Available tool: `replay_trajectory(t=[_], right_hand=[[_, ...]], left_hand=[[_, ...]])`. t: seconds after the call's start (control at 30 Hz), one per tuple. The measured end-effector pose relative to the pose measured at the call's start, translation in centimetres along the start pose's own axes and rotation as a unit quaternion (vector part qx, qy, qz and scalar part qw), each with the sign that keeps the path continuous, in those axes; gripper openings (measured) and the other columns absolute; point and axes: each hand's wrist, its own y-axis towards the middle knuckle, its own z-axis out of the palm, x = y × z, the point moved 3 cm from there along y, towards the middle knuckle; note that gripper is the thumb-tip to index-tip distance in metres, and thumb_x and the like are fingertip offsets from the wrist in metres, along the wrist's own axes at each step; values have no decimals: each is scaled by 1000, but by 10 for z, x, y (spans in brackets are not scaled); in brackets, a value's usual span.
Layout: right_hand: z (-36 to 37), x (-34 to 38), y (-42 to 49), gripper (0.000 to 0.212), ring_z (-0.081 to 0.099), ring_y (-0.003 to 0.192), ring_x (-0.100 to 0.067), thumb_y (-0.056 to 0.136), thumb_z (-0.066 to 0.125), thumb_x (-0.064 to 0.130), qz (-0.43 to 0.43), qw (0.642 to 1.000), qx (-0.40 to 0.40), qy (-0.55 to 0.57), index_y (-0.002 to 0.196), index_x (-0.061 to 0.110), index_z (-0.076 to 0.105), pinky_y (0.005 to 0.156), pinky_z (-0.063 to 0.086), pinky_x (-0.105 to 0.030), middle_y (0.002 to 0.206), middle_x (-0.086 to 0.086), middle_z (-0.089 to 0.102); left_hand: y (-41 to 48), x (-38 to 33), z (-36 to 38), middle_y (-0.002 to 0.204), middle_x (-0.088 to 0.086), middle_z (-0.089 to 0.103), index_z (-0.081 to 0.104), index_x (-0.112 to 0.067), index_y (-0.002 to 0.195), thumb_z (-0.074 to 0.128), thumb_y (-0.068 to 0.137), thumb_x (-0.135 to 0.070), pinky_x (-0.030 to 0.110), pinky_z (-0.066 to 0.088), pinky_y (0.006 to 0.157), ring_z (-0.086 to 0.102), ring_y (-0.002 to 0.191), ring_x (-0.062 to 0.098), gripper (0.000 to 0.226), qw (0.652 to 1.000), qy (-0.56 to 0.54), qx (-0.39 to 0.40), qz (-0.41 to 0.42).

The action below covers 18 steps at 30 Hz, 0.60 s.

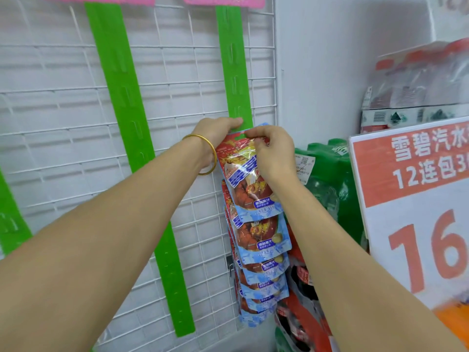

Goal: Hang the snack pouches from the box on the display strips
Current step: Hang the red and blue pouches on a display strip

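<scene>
A blue and red snack pouch point(245, 179) is held up against the right green display strip point(234, 64). My right hand point(272, 151) pinches the pouch's top edge beside its hang slot. My left hand point(215, 132), with a gold bangle on the wrist, holds the strip and the pouch's top left corner, fingers laid across the strip. Several more pouches point(261, 265) hang in an overlapping column on the strip below. A second green strip point(132, 138) hangs slanted to the left with nothing on it. The box is out of view.
The strips hang on a white wire grid panel point(63, 118). To the right stand green bottle packs point(327, 179), a red and white price sign point(416, 199) and wrapped drink packs point(418, 82) on top. Red packages point(302, 316) sit low right. Another green strip point(10, 219) is at the left edge.
</scene>
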Motion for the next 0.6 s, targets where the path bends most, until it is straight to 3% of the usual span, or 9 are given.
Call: replay_trajectory(t=[0.1,0.17,0.23,0.27,0.37,0.5,0.6], right_hand=[[3,-8,-6,29,59,97,-16,92,44,3,15,1000,-1,9,87,25,63,88,49,-39,106,-1,63],[4,-14,-13,28,59,95,-16,91,45,3,21,1000,-4,12,85,27,59,85,50,-40,103,2,63],[2,-20,-18,24,58,92,-17,91,46,3,27,1000,-5,10,86,24,56,82,49,-38,101,2,61],[1,-22,-21,21,56,91,-16,91,47,3,29,1000,-4,7,88,22,55,81,47,-36,101,0,60],[-1,-26,-23,14,50,93,-12,92,48,4,28,1000,2,-2,91,18,54,79,38,-27,107,-4,58],[-1,-23,-22,11,49,95,-13,93,48,8,24,999,5,-37,93,17,54,82,40,-29,111,-4,56],[-4,-19,-27,10,49,100,-16,92,50,10,17,996,-10,-92,97,16,57,79,35,-25,114,-4,51]], left_hand=[[-1,3,-3,107,16,67,63,-6,107,70,78,-30,48,52,89,66,97,30,38,1000,9,3,1],[-2,6,-4,106,15,67,63,-9,109,70,74,-35,48,51,92,66,99,29,43,1000,22,18,5],[-6,9,-4,93,11,68,64,-9,95,67,79,-29,39,54,85,67,85,24,26,998,43,33,21],[-9,12,-4,83,9,65,61,-10,85,63,84,-21,32,54,75,64,72,19,11,997,54,41,27],[-16,25,-5,69,4,58,57,-14,74,53,86,3,20,49,54,55,51,7,21,994,71,57,54],[-26,29,-6,78,2,60,59,-3,105,49,83,14,17,49,58,56,63,9,30,990,83,49,100],[-37,32,-8,103,10,61,52,-3,123,54,82,9,19,50,69,59,82,17,43,982,125,20,141]])
